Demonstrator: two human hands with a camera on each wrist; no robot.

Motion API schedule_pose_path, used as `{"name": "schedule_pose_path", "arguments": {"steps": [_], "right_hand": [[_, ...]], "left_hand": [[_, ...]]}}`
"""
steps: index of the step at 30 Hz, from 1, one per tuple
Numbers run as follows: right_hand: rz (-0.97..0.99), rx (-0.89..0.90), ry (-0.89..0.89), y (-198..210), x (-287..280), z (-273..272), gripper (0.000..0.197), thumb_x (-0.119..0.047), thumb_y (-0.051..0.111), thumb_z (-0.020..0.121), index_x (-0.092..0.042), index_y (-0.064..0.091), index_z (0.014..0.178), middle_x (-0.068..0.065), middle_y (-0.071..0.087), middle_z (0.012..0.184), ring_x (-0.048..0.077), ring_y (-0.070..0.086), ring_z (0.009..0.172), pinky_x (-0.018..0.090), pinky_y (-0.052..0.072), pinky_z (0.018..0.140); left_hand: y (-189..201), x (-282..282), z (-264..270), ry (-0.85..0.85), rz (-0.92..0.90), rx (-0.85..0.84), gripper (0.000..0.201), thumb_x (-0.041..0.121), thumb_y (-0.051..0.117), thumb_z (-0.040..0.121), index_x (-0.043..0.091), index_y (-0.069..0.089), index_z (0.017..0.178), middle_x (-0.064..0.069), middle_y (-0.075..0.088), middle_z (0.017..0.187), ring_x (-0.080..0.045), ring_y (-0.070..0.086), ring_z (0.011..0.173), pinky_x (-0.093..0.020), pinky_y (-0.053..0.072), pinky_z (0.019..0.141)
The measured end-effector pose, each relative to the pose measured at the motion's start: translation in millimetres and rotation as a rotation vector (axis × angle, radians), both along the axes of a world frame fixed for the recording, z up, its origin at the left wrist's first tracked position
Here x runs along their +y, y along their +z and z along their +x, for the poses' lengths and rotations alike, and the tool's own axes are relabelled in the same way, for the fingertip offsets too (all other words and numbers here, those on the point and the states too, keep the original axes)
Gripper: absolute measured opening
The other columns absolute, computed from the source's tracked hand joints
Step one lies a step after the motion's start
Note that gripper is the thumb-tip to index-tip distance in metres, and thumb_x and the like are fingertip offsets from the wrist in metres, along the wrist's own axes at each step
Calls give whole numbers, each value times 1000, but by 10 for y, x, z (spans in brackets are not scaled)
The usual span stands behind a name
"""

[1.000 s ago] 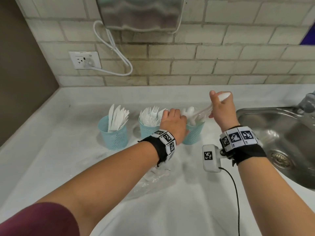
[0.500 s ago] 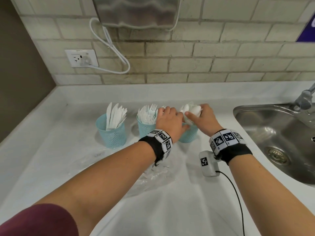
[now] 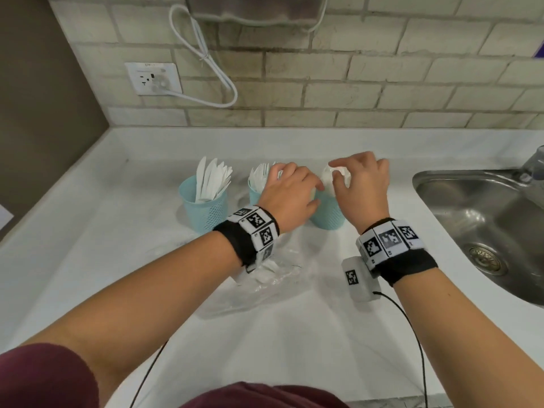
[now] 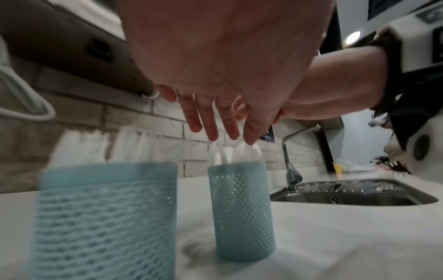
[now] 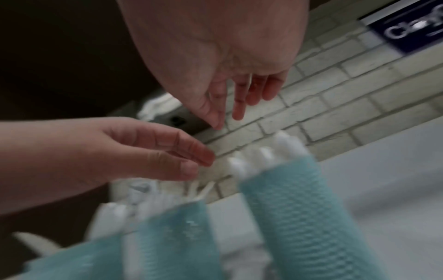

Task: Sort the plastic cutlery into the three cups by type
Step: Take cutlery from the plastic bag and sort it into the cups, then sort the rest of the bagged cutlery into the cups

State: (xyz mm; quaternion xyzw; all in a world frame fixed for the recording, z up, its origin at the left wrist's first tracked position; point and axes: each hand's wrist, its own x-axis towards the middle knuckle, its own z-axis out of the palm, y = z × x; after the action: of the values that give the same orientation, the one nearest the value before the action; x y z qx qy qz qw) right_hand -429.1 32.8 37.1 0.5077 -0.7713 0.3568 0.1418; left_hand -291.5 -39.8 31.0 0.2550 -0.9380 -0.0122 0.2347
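Three teal mesh cups stand in a row on the white counter. The left cup (image 3: 203, 210) holds knives, the middle cup (image 3: 254, 197) holds forks, and the right cup (image 3: 328, 214) holds spoons (image 3: 329, 176). My left hand (image 3: 297, 184) hovers between the middle and right cups, fingers (image 4: 210, 123) straight and holding nothing, just above the spoons (image 4: 239, 153). My right hand (image 3: 353, 178) hangs over the spoon cup (image 5: 299, 217) with relaxed, empty fingers (image 5: 238, 106). The left hand hides part of the fork cup.
A crumpled clear plastic bag (image 3: 265, 284) lies on the counter under my left wrist. A steel sink (image 3: 477, 219) with a faucet (image 3: 532, 169) sits to the right. The brick wall carries an outlet (image 3: 153, 79) and a looped white cord (image 3: 212, 66).
One second ago my right hand held a spoon above the right cup. It lowered the spoon in and let go. Both hands now hover open.
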Motion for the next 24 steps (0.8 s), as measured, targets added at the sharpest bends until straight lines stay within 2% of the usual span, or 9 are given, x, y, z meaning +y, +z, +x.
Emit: {"name": "schedule_pose_path", "arguments": {"steps": [3, 4, 6, 9, 13, 16, 19, 21, 24], "right_hand": [[-5, -240, 261, 67, 70, 378, 19, -8, 52, 85, -17, 66, 94, 0, 59, 95, 10, 50, 82, 17, 40, 80], [57, -354, 332, 57, 97, 519, 17, -5, 53, 86, -16, 65, 93, -2, 59, 89, 3, 50, 72, 11, 40, 72], [235, -455, 437, -45, 153, 782, 14, -7, 57, 85, -16, 64, 92, -5, 59, 84, 1, 50, 64, 9, 40, 63], [456, -264, 505, -296, 195, 1006, 16, -15, 65, 82, -20, 67, 96, -2, 58, 96, 11, 50, 87, 23, 42, 81], [646, 55, 460, -459, 192, 1125, 26, -21, 58, 88, -24, 67, 112, 3, 58, 112, 24, 47, 109, 33, 40, 91], [778, 101, 462, -515, 181, 1242, 39, -31, 58, 87, -18, 61, 123, 8, 56, 118, 26, 46, 116, 34, 42, 95], [893, 107, 414, -553, 143, 1332, 61, -38, 64, 81, -11, 47, 133, 11, 51, 125, 28, 41, 121, 38, 43, 96], [924, 56, 409, -569, 107, 1362, 72, -34, 68, 79, -13, 34, 140, 10, 50, 131, 28, 38, 124, 39, 42, 98], [877, 21, 421, -590, 70, 1381, 70, -21, 67, 80, -18, 32, 140, 6, 53, 131, 27, 39, 123, 37, 41, 97]], "left_hand": [[123, 80, 463, -73, 146, -28, 19, 36, 55, 90, 32, 62, 107, 12, 58, 107, -10, 46, 107, -28, 28, 96], [141, 97, 628, -83, 240, -70, 16, 35, 55, 91, 33, 63, 104, 13, 59, 103, -8, 49, 99, -27, 36, 91], [132, 115, 944, -55, 425, -172, 13, 33, 55, 91, 33, 64, 100, 16, 60, 94, -5, 53, 86, -26, 46, 82], [6, 85, 1353, 72, 535, -375, 20, 28, 58, 89, 32, 62, 107, 16, 56, 95, -8, 55, 88, -24, 46, 80], [-182, 67, 1769, 253, 605, -529, 57, 31, 71, 78, 28, 47, 130, 7, 50, 124, -11, 48, 113, -28, 42, 97], [-301, 104, 1875, 304, 537, -610, 83, 37, 74, 74, 25, 31, 143, 3, 35, 140, -17, 29, 133, -35, 34, 108], [-398, 112, 1834, 300, 465, -610, 89, 36, 72, 74, 23, 23, 147, 0, 27, 147, -20, 27, 134, -35, 31, 109], [-435, 107, 1796, 315, 447, -598, 93, 36, 73, 71, 25, 21, 147, 0, 25, 147, -22, 30, 132, -37, 31, 108], [-443, 72, 1768, 379, 490, -560, 102, 36, 77, 67, 23, 16, 148, -4, 29, 145, -24, 36, 130, -39, 34, 107]]}}
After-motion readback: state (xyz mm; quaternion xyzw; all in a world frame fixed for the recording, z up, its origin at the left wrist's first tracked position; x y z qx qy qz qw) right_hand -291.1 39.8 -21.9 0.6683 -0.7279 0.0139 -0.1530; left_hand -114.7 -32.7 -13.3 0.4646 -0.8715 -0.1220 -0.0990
